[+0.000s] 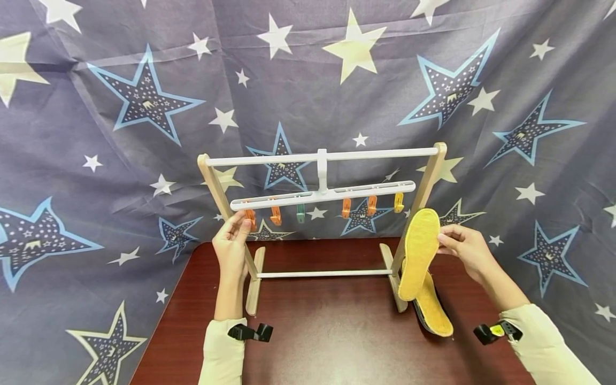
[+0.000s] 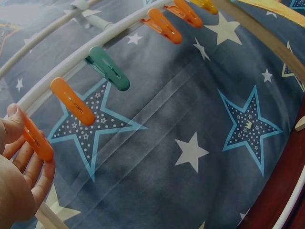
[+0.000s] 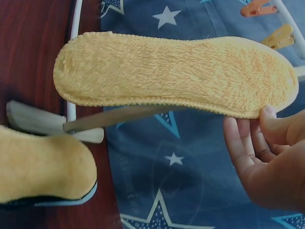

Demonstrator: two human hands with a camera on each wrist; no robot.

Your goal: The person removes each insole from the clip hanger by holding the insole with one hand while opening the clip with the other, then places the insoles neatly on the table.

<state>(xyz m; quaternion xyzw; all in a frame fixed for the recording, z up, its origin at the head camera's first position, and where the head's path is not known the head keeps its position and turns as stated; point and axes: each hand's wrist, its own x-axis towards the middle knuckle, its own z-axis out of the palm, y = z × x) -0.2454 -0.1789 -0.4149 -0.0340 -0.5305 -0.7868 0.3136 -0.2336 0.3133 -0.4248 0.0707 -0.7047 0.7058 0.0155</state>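
Note:
My left hand (image 1: 231,243) pinches the leftmost orange clip (image 2: 37,137) under the white clip hanger (image 1: 284,201). In my right hand (image 1: 464,248) is a fuzzy yellow insole (image 3: 176,74), gripped at its edge between thumb and fingers and held upright beside the rack's right post. Below it on the table lies a second yellow insole (image 1: 435,310) with a dark edge, partly covered by the held one in the head view. More clips hang along the bar: another orange clip (image 2: 72,101), a green clip (image 2: 108,69), two more orange ones and a yellow clip (image 1: 398,202).
A rack with wooden posts (image 1: 221,190) and a white top rail (image 1: 385,154) carries the hanger by its hook (image 1: 322,171). Its lower rail (image 1: 322,274) runs between wooden feet on the red-brown table (image 1: 313,331). Behind hangs a star-patterned cloth (image 1: 308,69).

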